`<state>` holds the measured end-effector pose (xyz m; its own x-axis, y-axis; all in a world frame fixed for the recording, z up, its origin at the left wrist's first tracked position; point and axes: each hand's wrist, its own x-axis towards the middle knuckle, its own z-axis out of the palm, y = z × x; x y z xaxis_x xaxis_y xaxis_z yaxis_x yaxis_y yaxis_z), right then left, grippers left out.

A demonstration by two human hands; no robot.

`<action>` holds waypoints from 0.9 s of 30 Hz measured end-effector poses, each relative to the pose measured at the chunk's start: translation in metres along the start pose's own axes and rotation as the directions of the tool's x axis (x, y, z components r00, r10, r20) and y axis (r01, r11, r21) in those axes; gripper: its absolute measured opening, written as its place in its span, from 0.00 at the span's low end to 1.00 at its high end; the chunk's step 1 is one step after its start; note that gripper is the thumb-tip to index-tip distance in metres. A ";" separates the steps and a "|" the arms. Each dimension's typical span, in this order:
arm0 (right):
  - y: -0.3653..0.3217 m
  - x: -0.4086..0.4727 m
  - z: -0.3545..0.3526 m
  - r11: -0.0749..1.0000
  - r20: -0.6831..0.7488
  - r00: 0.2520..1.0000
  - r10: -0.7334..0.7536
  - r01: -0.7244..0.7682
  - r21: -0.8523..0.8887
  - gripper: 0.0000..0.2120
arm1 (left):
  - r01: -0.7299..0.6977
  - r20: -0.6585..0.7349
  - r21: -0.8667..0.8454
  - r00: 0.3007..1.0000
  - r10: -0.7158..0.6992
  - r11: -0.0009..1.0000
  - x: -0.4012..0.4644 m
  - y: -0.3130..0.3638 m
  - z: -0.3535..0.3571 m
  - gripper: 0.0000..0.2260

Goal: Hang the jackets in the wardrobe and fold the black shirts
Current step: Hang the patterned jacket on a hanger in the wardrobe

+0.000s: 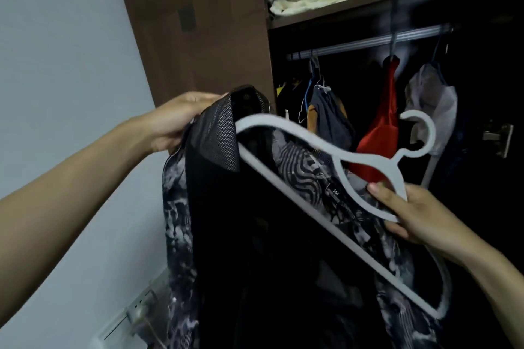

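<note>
My left hand (pixel 175 122) grips the black mesh-lined patterned jacket's (pixel 255 235) shoulder; right hand (pixel 411 215) pinches the white plastic hanger (pixel 326 187), slanting into the collar. Wardrobe's metal rail (pixel 368 41) lies up-right, nearer right hand.

The jacket (pixel 272 249) is black inside with a mesh lining, its outer cloth a grey-and-white mottled print with wavy stripes near the collar; the hanger (pixel 334 156) is white; the wardrobe (pixel 192 37) is dark brown; one hung garment (pixel 380 133) is bright red; the wall (pixel 56 51) is pale grey-blue.
</note>
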<state>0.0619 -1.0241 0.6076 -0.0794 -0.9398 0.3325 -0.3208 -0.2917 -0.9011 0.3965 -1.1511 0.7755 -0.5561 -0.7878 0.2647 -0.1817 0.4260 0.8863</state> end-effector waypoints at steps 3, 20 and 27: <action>0.003 -0.006 0.001 0.995 -0.006 0.999 -0.052 0.051 -0.084 0.11 | -0.005 -0.032 0.119 0.999 0.009 0.993 0.006 0.013 -0.002 0.14; -0.034 -0.021 0.068 0.989 0.246 0.969 -0.027 -0.010 0.149 0.09 | -0.321 0.088 0.713 0.923 0.375 0.623 0.025 0.036 0.082 0.20; -0.010 -0.003 0.096 0.942 -0.082 0.995 0.053 -0.023 0.335 0.20 | -0.218 -0.019 0.747 0.937 0.348 0.628 0.010 0.037 0.093 0.21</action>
<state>0.1562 -1.0350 0.5887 -0.1736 -0.9362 0.3057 0.0157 -0.3130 -0.9496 0.3088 -1.1021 0.7756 -0.5692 -0.5982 0.5641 -0.5987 0.7718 0.2144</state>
